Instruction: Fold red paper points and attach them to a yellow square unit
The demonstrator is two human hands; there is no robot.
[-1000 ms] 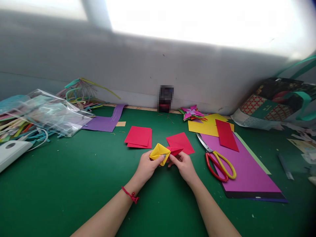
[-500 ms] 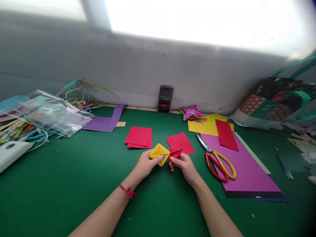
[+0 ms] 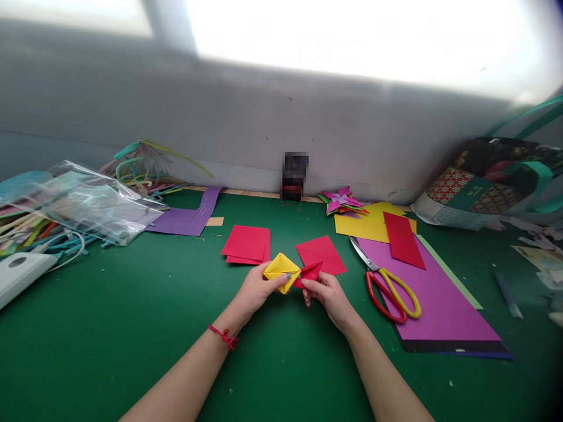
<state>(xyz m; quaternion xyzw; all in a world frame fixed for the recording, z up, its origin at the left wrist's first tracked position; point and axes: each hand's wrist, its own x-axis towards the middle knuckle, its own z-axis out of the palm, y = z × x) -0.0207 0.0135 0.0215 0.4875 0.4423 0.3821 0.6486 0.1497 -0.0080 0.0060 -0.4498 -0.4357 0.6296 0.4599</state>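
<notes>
My left hand is closed on a yellow folded paper piece, diamond-shaped with crease lines, its thumb pressing on the front. In my right hand a red folded paper piece is pinched between thumb and fingers. The two pieces meet at the yellow one's right corner; whether they are joined there I cannot tell. Just behind my right hand lies a red paper square with crease lines. A small stack of red paper squares rests behind my left hand.
Scissors with red and yellow handles lie partly on purple sheets at the right. Folded paper stars sit at the back beside yellow paper. Pipe cleaners, a plastic bag and a white device crowd the left.
My left hand and the yellow piece have shifted slightly left and up. The red piece has tilted a little and moved slightly left in my right hand.
</notes>
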